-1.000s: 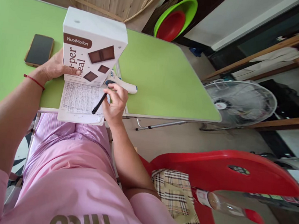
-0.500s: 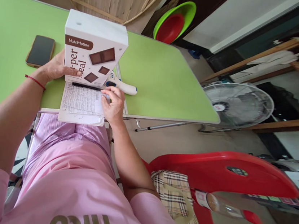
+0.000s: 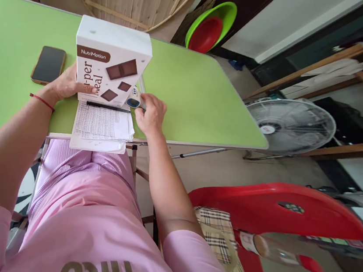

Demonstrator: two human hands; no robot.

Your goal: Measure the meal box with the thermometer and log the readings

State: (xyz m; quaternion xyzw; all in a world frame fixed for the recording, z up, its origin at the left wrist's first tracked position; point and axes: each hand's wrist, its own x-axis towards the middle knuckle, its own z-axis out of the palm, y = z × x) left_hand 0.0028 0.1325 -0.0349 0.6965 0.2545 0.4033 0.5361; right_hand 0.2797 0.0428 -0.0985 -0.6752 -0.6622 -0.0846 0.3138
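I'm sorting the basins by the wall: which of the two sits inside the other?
The red basin sits nested inside the larger green basin, whose rim shows all around it.

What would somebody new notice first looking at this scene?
Probably the tall white NutriMotion box standing upright on the bright green table, with the left hand resting against its side. Just in front of it a black pen lies on handwritten papers, while the right hand covers a white and blue device beside the box. A dark phone lies to the left.
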